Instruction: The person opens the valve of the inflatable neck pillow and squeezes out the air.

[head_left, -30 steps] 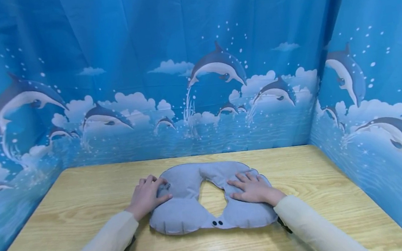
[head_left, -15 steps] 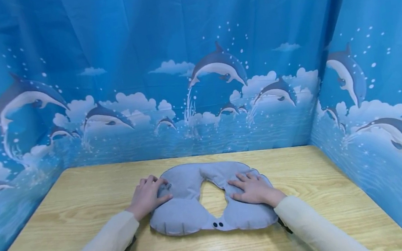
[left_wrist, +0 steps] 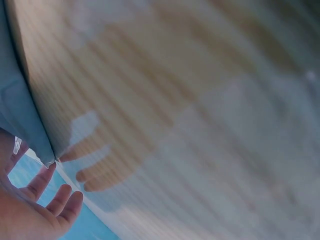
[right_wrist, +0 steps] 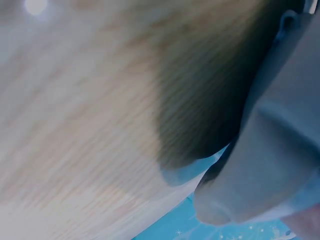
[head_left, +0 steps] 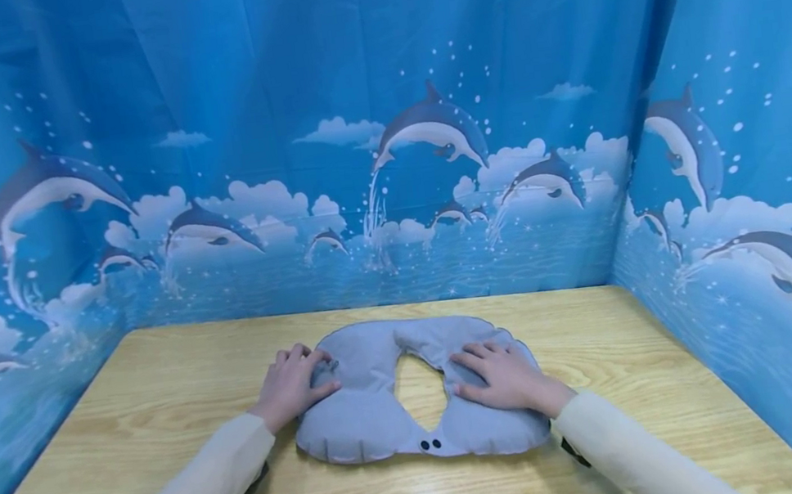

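Note:
A grey inflatable neck pillow [head_left: 361, 420] lies flat on the wooden table, its central opening showing the wood and two black snaps at its near edge. My left hand [head_left: 292, 386] grips the pillow's left side, thumb on top and index finger curled by a small clear valve [head_left: 332, 365]. In the left wrist view a fingertip meets the pillow's edge, while the other fingers stand off it. My right hand [head_left: 502, 376] rests palm down on the pillow's right half, fingers spread a little. The right wrist view shows mostly the pillow's puffed side [right_wrist: 270, 165].
The light wooden table [head_left: 182, 380] extends around the pillow on every side. Blue curtains [head_left: 264, 139] printed with dolphins and clouds hang behind the table and along its left and right sides.
My right hand has shifted slightly right and toward me on the pillow, its fingers drawn a little closer together. My left hand has stayed in place.

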### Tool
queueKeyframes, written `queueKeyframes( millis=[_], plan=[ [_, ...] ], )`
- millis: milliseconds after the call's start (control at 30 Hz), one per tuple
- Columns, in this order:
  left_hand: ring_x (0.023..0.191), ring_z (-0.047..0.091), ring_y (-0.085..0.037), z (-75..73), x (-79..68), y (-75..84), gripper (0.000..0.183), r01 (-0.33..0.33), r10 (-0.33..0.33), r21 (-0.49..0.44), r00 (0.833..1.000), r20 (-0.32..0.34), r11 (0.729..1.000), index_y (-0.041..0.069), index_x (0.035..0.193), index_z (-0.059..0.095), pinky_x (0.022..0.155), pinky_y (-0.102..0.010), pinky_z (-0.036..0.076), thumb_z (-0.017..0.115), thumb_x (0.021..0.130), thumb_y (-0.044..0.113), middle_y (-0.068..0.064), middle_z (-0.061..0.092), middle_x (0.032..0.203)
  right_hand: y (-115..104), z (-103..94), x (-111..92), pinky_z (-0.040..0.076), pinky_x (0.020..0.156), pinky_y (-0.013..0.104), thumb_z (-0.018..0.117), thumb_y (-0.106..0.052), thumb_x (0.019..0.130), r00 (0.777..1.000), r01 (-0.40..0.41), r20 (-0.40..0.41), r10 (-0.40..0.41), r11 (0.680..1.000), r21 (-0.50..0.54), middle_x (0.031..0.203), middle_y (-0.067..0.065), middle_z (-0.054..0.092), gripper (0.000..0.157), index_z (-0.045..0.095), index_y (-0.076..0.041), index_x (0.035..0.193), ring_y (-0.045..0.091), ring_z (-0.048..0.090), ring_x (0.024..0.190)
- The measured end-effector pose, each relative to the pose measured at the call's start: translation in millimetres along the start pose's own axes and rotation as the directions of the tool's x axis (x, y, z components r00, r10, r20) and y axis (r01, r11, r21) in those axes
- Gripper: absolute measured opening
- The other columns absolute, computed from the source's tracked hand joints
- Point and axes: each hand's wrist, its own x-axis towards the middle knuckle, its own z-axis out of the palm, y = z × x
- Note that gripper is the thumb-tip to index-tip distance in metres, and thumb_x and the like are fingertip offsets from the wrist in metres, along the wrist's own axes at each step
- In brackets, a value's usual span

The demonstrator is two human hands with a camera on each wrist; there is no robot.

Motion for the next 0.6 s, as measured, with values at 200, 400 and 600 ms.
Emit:
queueKeyframes(
  millis=[200, 400, 600],
  plan=[
    [0.096, 0.048, -0.036, -0.4, 0.0, -0.1, 0.043, -0.001, 0.001, -0.003, 1.000, -0.001, 1.000, 0.019, 0.110, 0.061, 0.075, -0.051, 0.041, 0.067, 0.078, 0.047, -0.013, 0.052, 0.109, -1.2, 2.4, -11.4, 0.028, 0.094, 0.065, 0.044, -0.063, 0.085, 0.998, 0.065, -0.017, -0.065, 0.998, 0.005, 0.142, 0.010, 0.039, 0.067, 0.041, -0.023, 0.138, 0.040, 0.036, 0.127],
    [0.097, 0.048, -0.036, -0.3, -0.3, -0.3, 0.043, -0.002, 0.002, 0.004, 1.000, 0.000, 1.000, 0.018, 0.111, 0.061, 0.076, -0.051, 0.041, 0.067, 0.078, 0.047, -0.013, 0.052, 0.109, -1.0, 8.3, -17.8, 0.027, 0.094, 0.065, 0.047, -0.068, 0.080, 0.996, 0.088, -0.022, -0.088, 0.996, 0.013, 0.144, 0.010, 0.036, 0.074, 0.037, -0.028, 0.140, 0.040, 0.033, 0.129],
    [0.097, 0.048, -0.036, -0.4, -0.8, 0.3, 0.042, -0.003, 0.003, 0.001, 1.000, 0.003, 1.000, 0.019, 0.110, 0.061, 0.076, -0.051, 0.042, 0.067, 0.078, 0.046, -0.013, 0.051, 0.109, -1.2, 12.6, -20.5, 0.028, 0.094, 0.065, 0.048, -0.069, 0.078, 0.993, 0.111, -0.048, -0.111, 0.994, -0.012, 0.144, 0.011, 0.035, 0.076, 0.036, -0.028, 0.140, 0.042, 0.034, 0.128]
  ],
)
